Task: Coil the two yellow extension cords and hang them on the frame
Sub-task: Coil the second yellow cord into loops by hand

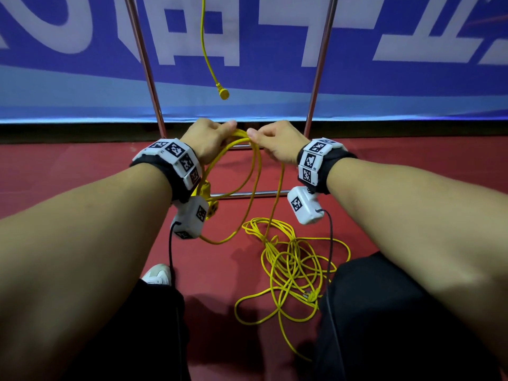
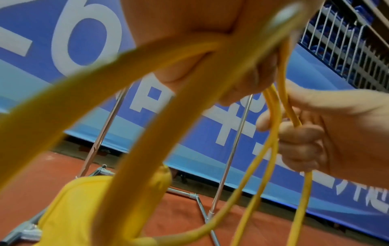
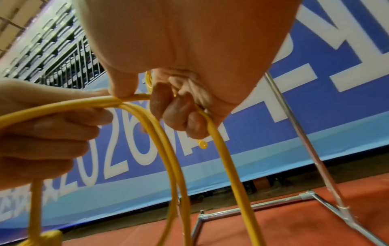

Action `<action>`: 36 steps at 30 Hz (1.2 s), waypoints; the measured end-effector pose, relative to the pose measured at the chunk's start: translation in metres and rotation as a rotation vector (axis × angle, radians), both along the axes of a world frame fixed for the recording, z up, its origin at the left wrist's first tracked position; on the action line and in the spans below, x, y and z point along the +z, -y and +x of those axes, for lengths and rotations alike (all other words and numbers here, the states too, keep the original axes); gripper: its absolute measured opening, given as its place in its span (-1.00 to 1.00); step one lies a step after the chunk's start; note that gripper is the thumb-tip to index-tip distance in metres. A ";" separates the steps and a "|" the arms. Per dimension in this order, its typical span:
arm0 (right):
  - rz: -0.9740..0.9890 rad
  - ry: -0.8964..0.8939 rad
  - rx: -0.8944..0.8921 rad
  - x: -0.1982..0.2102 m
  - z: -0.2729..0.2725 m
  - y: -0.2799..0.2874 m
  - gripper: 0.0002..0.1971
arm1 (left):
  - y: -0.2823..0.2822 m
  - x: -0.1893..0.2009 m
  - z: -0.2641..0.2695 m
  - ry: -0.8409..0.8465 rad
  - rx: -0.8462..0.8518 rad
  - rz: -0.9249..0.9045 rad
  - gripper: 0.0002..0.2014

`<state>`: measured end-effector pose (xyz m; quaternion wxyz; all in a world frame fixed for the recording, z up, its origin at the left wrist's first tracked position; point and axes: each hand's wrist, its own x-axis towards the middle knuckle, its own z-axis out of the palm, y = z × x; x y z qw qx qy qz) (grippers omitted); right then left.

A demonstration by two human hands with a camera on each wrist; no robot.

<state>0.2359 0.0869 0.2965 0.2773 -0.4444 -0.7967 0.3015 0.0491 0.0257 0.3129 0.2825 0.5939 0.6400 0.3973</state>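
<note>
- Left hand (image 1: 209, 140): fingers curled round several hanging loops of a yellow extension cord (image 1: 248, 177), gripped at their top; thumb pointing toward the other hand.
- Right hand (image 1: 277, 143): just beside the left, nearly touching; thumb and curled fingers (image 3: 168, 106) pinching one strand of the same cord, right next to the bundle.
- Loops hanging down from both hands; a yellow socket block (image 2: 84, 208) dangling below the left wrist.
- Remainder of that cord lying in a loose tangle (image 1: 294, 268) on the red floor (image 1: 82, 166), between the knees, plug end in the pile.
- Second yellow cord (image 1: 204, 45) hanging from above inside the metal frame (image 1: 148, 70), plug (image 1: 224, 93) dangling in the air.
- Frame standing on the floor directly ahead, against a blue banner (image 1: 384, 86) with white lettering.
</note>
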 end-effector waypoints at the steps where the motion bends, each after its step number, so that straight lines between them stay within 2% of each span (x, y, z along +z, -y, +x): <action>1: -0.007 -0.011 -0.034 -0.003 0.005 -0.004 -0.54 | -0.001 0.000 -0.002 0.106 0.019 0.014 -0.50; 2: -0.010 -0.019 -0.070 -0.007 0.012 -0.008 -0.56 | -0.002 0.001 -0.004 0.187 0.044 0.031 -0.51; 4: -0.003 -0.034 -0.116 -0.011 0.024 -0.015 -0.57 | -0.004 0.000 -0.012 0.218 0.080 0.062 -0.51; 7: 0.012 -0.099 -0.108 -0.004 0.024 -0.015 -0.57 | -0.004 -0.006 -0.016 0.109 0.035 0.068 -0.47; 11: 0.082 -0.074 -0.023 0.010 -0.008 0.002 -0.57 | 0.001 -0.007 -0.004 -0.014 -0.022 0.012 -0.45; 17: 0.056 -0.142 -0.076 0.012 -0.015 0.001 -0.57 | 0.004 -0.003 0.013 0.198 -0.016 -0.010 -0.55; 20: 0.035 -0.198 -0.048 0.006 -0.013 0.000 -0.59 | 0.001 -0.002 0.013 0.179 -0.008 0.004 -0.52; 24: -0.150 -0.273 -0.025 -0.001 -0.012 0.001 -0.50 | -0.006 0.000 0.016 0.206 0.053 0.055 -0.52; 28: -0.491 -0.084 -0.024 -0.019 -0.002 -0.001 -0.37 | -0.011 -0.001 0.014 0.216 0.121 0.079 -0.52; 30: -0.600 -0.198 -0.048 -0.023 -0.001 -0.003 -0.34 | -0.009 0.000 0.013 0.236 0.133 0.082 -0.53; 31: -0.574 -0.246 -0.082 -0.021 -0.001 -0.005 -0.35 | -0.007 0.002 0.014 0.247 0.129 0.091 -0.54; 34: -0.272 -0.296 -0.204 -0.010 0.007 -0.015 -0.44 | 0.000 0.003 0.018 0.281 0.089 0.090 -0.58; 36: -0.134 -0.344 -0.208 -0.004 0.013 -0.020 -0.46 | 0.002 0.001 0.015 0.253 0.039 0.052 -0.59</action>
